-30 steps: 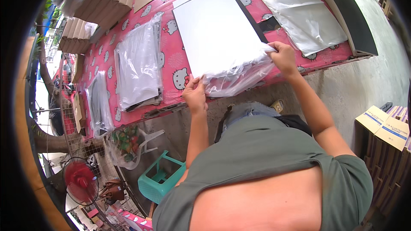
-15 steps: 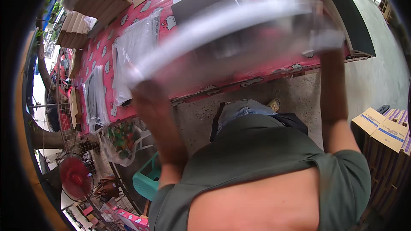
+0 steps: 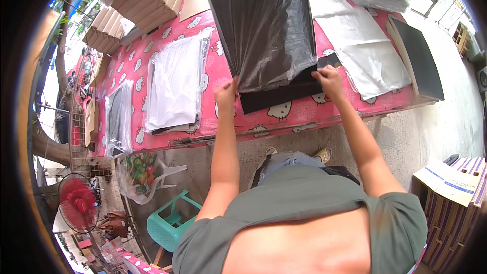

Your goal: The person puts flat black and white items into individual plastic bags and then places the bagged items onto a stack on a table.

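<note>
A large black board lies on the pink patterned table in front of me, its near strip bare. Most of it shows dark through a clear plastic bag, wrinkled and shiny. My left hand pinches the bag at its near left corner. At the near right corner, my right hand is closed on the bag's edge, beside the board. Whether the right fingers also grip the board I cannot tell. A small dark flat piece lies just beyond the right hand.
Clear plastic bags lie flat to the right, beside a stack of black boards. Bagged white sheets and a bagged dark pack are on the left. A green stool and red fan stand below the table's left end.
The plastic bag, blurred and raised in an arc across the table before, now stretches away from me over the black board. Both hands have come down nearer the table and closer together.
</note>
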`<action>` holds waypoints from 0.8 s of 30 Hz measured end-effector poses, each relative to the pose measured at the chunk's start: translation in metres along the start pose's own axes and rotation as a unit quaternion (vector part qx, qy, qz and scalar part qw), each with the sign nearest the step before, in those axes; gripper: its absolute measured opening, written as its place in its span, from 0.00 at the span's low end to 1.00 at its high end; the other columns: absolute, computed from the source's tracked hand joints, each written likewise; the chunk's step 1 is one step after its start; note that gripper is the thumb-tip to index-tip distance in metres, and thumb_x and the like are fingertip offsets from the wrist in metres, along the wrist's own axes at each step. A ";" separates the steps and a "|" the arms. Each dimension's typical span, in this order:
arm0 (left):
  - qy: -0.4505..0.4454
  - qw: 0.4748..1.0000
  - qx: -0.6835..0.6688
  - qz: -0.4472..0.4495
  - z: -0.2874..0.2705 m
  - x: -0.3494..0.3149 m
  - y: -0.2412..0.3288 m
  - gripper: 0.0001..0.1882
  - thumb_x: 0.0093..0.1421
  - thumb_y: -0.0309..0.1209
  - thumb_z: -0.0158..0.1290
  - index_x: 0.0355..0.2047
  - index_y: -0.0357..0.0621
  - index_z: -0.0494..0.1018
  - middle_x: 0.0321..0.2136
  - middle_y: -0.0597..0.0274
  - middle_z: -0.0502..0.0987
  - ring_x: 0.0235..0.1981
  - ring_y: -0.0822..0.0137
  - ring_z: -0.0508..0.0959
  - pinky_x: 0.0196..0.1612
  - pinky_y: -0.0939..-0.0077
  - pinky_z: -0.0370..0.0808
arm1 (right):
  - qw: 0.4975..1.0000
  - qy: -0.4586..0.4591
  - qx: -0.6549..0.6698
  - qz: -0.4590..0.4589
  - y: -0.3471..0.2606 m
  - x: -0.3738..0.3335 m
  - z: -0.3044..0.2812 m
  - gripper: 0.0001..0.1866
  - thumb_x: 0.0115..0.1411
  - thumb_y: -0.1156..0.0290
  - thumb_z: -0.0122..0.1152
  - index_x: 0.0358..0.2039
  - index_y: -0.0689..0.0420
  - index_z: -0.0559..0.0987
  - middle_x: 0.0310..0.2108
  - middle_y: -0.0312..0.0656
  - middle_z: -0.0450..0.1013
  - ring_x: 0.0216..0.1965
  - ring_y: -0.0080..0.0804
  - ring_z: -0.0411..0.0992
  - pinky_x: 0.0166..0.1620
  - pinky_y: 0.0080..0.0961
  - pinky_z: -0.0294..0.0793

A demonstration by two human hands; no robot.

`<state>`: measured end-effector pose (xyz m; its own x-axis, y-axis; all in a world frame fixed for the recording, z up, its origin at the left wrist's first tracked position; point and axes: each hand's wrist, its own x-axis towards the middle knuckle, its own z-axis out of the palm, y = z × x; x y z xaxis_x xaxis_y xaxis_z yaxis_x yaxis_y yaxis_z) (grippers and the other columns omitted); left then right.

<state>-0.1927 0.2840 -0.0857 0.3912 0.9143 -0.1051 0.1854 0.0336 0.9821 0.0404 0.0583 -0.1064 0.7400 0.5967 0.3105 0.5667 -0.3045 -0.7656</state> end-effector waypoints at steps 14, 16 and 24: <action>-0.043 0.960 -0.249 -0.123 -0.062 -0.098 -0.008 0.16 0.54 0.21 0.48 0.44 0.39 0.61 0.31 0.60 0.72 0.30 0.68 0.74 0.32 0.71 0.75 | 0.990 -0.068 -0.100 -0.068 -0.078 -0.066 -0.008 0.48 0.34 0.67 0.68 0.54 0.59 0.50 0.50 0.52 0.51 0.51 0.45 0.55 0.48 0.32 0.62; -0.058 0.954 -0.254 -0.149 -0.069 -0.116 -0.005 0.18 0.54 0.20 0.48 0.45 0.40 0.61 0.31 0.60 0.72 0.29 0.68 0.75 0.30 0.71 0.75 | 0.989 -0.009 -0.111 -0.095 -0.079 -0.070 0.006 0.35 0.38 0.75 0.61 0.49 0.60 0.59 0.43 0.54 0.58 0.46 0.49 0.59 0.48 0.33 0.62; 0.013 0.942 -0.271 -0.196 -0.095 -0.179 -0.015 0.16 0.55 0.22 0.48 0.44 0.41 0.63 0.33 0.59 0.73 0.33 0.68 0.74 0.38 0.69 0.74 | 0.987 -0.070 -0.094 -0.107 -0.078 -0.116 -0.039 0.26 0.46 0.82 0.49 0.49 0.56 0.63 0.18 0.53 0.69 0.22 0.51 0.69 0.27 0.39 0.68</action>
<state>-0.3508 0.1578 -0.0666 0.3648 0.7976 -0.4804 -0.1799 0.5666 0.8041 -0.0756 -0.0160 -0.0604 0.5472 0.7543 0.3628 0.7714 -0.2862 -0.5684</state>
